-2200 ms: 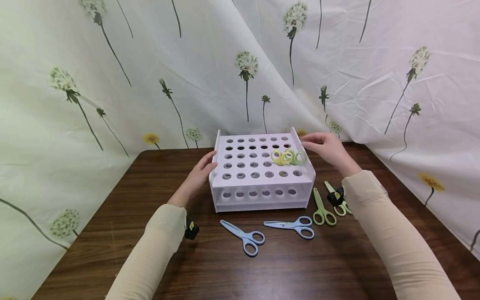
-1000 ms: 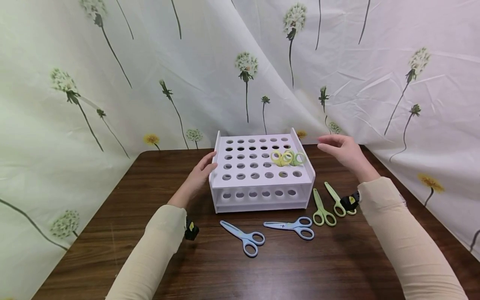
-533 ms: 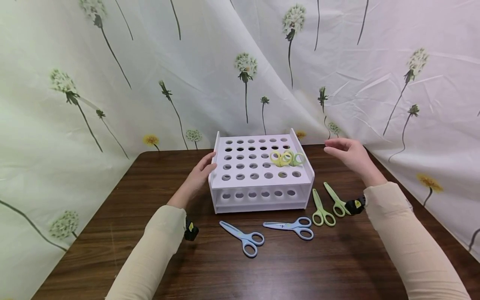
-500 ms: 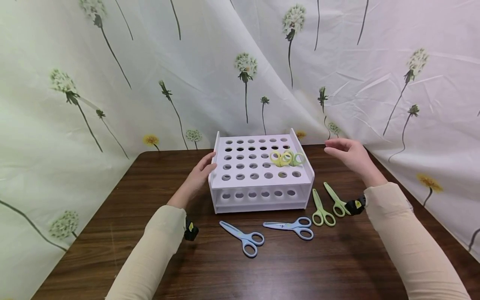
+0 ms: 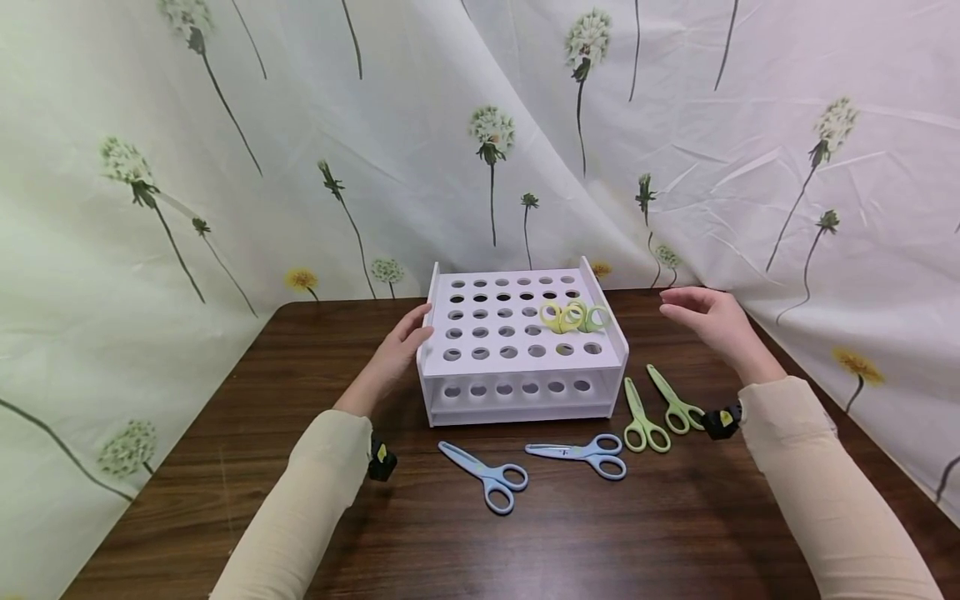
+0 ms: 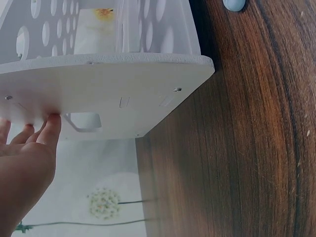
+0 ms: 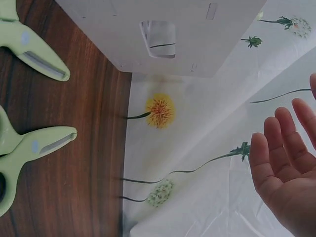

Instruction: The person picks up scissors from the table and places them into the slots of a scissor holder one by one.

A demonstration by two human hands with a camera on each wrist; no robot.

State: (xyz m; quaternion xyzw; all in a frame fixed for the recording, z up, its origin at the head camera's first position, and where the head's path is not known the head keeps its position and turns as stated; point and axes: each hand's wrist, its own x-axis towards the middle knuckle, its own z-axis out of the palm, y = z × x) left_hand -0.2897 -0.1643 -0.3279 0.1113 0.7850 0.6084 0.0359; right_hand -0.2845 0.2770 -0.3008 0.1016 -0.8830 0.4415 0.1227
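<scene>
A white rack (image 5: pixel 495 365) with rows of round holes stands on the brown table. My left hand (image 5: pixel 396 346) rests against its left side panel; in the left wrist view the fingertips (image 6: pixel 53 123) touch that panel beside a cutout. To the right of the rack my right hand (image 5: pixel 716 325) hovers above the table with loosely bent fingers, holding nothing. Yellow scissors (image 5: pixel 564 320) and green scissors (image 5: pixel 592 318) stand in holes at the rack's right, their handles up and blades hidden. Below my right hand lie two more green scissors, the nearer pair (image 5: pixel 643 427) and the farther pair (image 5: pixel 678 410).
In front of the rack lie blue scissors (image 5: pixel 491 477) at the left and another blue pair of scissors (image 5: pixel 588 452) at the right. A white flower-patterned cloth (image 5: pixel 420 167) hangs behind and beside the table (image 5: pixel 300 367).
My right hand has drawn away from the rack's right side, moving rightward and slightly down, still holding nothing. My left hand and the rack have stayed in place.
</scene>
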